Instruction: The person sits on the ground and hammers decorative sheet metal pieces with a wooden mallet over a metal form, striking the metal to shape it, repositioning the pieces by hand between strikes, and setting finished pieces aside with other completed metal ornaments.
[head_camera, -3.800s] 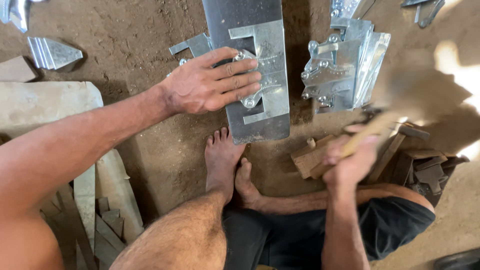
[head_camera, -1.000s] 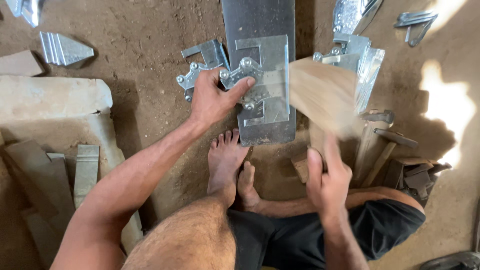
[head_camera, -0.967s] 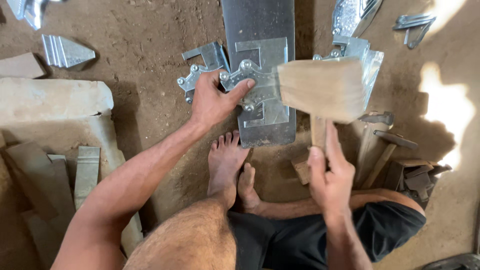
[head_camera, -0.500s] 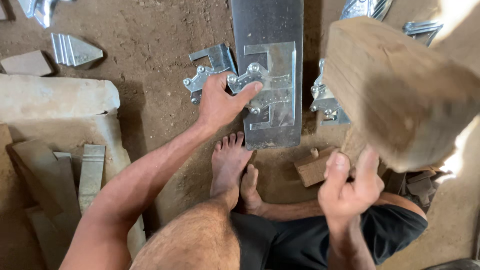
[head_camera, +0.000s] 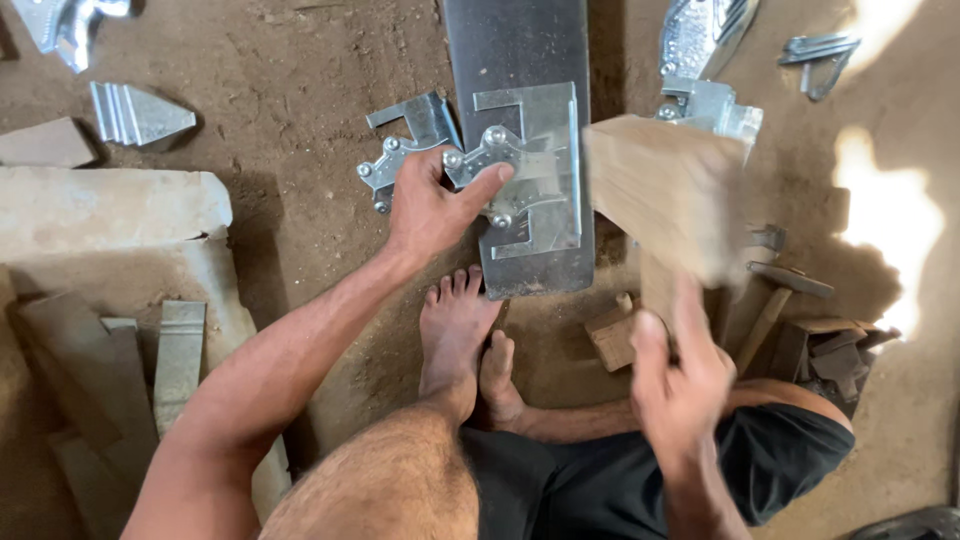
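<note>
My left hand (head_camera: 432, 203) presses a shiny cut metal bracket (head_camera: 530, 165) down onto a dark steel plate (head_camera: 520, 60) that lies on the dirt floor. Its thumb rests along the bracket's riveted edge. My right hand (head_camera: 680, 375) grips the handle of a big wooden mallet (head_camera: 665, 195), whose blurred head hangs just right of the plate and bracket. My bare feet (head_camera: 460, 335) sit right below the plate's near end.
More metal brackets (head_camera: 405, 145) lie left of the plate, and a stack of them (head_camera: 705, 60) at the right. Stone slabs (head_camera: 100, 215) and metal strips (head_camera: 180, 350) are at left. Wood scraps and a hammer (head_camera: 780, 300) lie at right.
The mallet, raised high and close to the camera half a second ago, has swung down beside the plate. My left hand still holds the bracket in place.
</note>
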